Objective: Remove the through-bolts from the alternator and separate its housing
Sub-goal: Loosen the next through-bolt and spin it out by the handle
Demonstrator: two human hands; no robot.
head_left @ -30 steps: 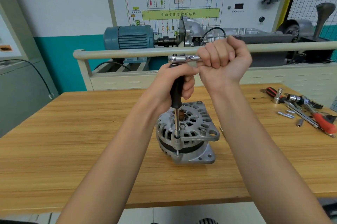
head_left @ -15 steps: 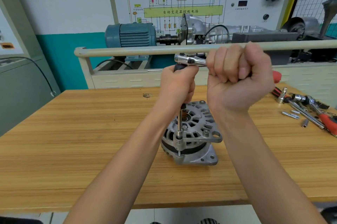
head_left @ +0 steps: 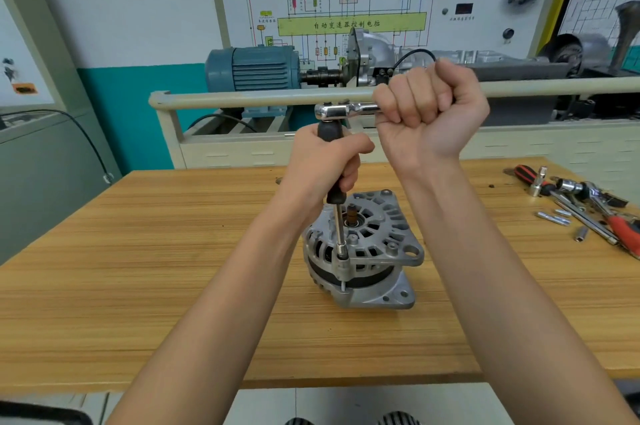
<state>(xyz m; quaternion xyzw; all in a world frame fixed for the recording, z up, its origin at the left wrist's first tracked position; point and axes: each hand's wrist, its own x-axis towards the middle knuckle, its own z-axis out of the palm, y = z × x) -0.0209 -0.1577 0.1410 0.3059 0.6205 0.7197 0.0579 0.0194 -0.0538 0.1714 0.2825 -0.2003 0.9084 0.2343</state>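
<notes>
A silver alternator (head_left: 372,251) stands upright on the wooden table (head_left: 138,268), shaft end up. A black-handled extension driver (head_left: 337,213) stands vertically with its socket on a through-bolt (head_left: 343,265) at the housing's front left rim. My left hand (head_left: 323,165) grips the black handle. A chrome ratchet (head_left: 341,111) sits on top of the driver, lying level and pointing right. My right hand (head_left: 429,109) is fisted round the ratchet's handle, which is hidden inside the fist.
Loose tools lie at the table's right end: a red-handled tool (head_left: 623,229), another ratchet (head_left: 576,187), sockets and several removed bolts (head_left: 554,218). Behind the table stand a beige rail (head_left: 242,99), a blue motor (head_left: 256,69) and a wiring board (head_left: 346,2).
My right hand has swung the ratchet handle a little, from angled toward me back to level and pointing right. My left hand has kept its grip on the driver. The alternator stayed put.
</notes>
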